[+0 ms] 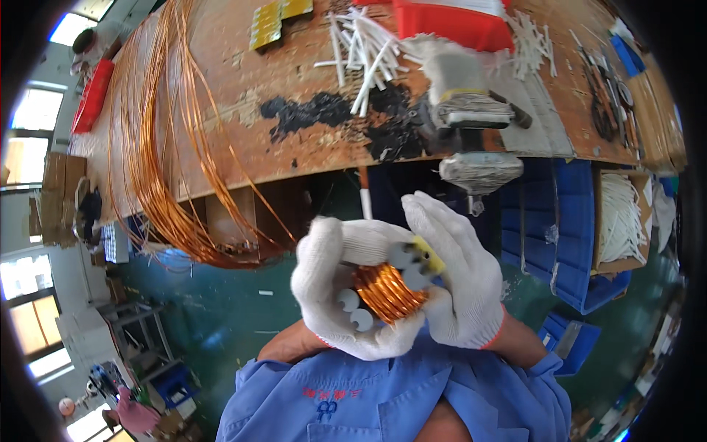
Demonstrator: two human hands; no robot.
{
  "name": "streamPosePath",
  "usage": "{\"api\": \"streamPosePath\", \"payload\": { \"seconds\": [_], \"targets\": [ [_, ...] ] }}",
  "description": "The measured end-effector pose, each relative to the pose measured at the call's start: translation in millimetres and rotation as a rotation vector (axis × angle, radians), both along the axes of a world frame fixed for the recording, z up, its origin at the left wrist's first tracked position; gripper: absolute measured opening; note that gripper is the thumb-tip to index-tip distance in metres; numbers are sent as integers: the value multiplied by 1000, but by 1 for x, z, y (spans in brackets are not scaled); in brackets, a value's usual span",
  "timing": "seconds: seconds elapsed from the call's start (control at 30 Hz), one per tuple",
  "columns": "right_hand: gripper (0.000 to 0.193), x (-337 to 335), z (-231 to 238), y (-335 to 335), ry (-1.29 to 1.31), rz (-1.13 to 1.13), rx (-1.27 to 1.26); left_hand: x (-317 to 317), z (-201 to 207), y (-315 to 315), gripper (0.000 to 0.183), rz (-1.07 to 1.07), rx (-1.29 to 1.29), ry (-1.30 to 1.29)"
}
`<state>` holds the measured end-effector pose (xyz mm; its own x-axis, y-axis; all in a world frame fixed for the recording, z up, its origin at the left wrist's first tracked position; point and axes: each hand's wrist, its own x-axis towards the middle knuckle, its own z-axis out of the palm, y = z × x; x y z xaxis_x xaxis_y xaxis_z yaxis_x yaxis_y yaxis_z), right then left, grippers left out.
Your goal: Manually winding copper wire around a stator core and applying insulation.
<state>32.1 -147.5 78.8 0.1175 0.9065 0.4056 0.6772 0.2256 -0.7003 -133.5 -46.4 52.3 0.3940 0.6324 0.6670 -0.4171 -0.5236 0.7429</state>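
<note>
Between my two white-gloved hands, in front of my chest, sits a copper wire coil (387,293) with its turns side by side. Rounded grey pieces (361,319) show at its left end and upper right, and a yellow piece (428,255) lies at its upper right. My left hand (320,287) curls around the coil from the left, its fingers closed over the far and near sides. My right hand (468,283) presses against the right end, fingers fairly straight and together, the thumb side by the coil. Its palm contact is partly hidden.
Ahead is a worn wooden bench (243,74) with a cloth-wrapped vise (479,118) at its edge. Long copper wires (151,155) hang over its left side. White tubes (364,55), a red bin (453,26) and pliers (600,110) lie on it. Blue bins (549,228) stand right.
</note>
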Motion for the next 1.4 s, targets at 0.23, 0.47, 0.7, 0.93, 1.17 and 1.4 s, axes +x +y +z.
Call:
{"api": "streamPosePath", "payload": {
  "seconds": [0.23, 0.47, 0.7, 0.93, 1.17, 1.4],
  "targets": [
    [83, -14, -41, 6, 195, 134, -103, -26, -18, -3, 116, -152, -237, -45],
    [78, -18, -31, -4, 446, 115, -352, -14, -33, 7, 84, -283, -397, -240],
    [95, -20, -27, -6, 486, 51, -365, -19, -29, 31, 76, -377, -367, -47],
    [89, -8, 20, 18, 1013, 24, -528, -27, -25, 36, 113, -459, -212, 289],
    [57, 1, 27, 22, 918, 52, -709, -32, -22, 31, 120, -477, -121, 353],
    [64, 2, 35, 34, 1305, -25, -859, -28, -8, 35, 112, -421, 61, 510]
  ]
}}
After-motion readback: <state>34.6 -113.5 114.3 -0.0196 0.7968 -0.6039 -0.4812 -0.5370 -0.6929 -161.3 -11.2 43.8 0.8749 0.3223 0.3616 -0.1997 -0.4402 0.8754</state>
